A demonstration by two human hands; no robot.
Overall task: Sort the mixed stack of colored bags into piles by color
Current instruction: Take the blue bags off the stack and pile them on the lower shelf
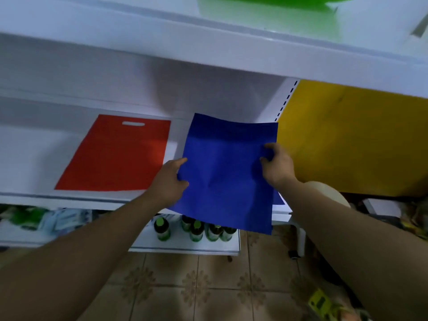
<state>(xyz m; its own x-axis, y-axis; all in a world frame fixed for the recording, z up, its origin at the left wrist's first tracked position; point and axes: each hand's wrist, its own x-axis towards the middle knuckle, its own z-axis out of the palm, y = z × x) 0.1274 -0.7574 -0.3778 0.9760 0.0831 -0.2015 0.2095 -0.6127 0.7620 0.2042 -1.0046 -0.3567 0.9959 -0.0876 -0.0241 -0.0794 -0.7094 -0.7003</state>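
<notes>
A blue bag (227,177) is held flat over the front edge of the white shelf (34,158), its near part hanging past the edge. My left hand (170,179) pinches its left edge and my right hand (276,165) pinches its right side. A corner of another blue bag (278,200) shows under it at the right. A red bag (118,156) with a cut-out handle lies flat on the shelf to the left. A green bag (273,0) lies on the shelf above, at the top of the view.
A yellow panel (352,140) stands right of the shelf. Several green-capped bottles (196,230) sit on the lower shelf under the blue bag. An upper shelf board (162,42) overhangs the work area. Tiled floor (185,286) lies below.
</notes>
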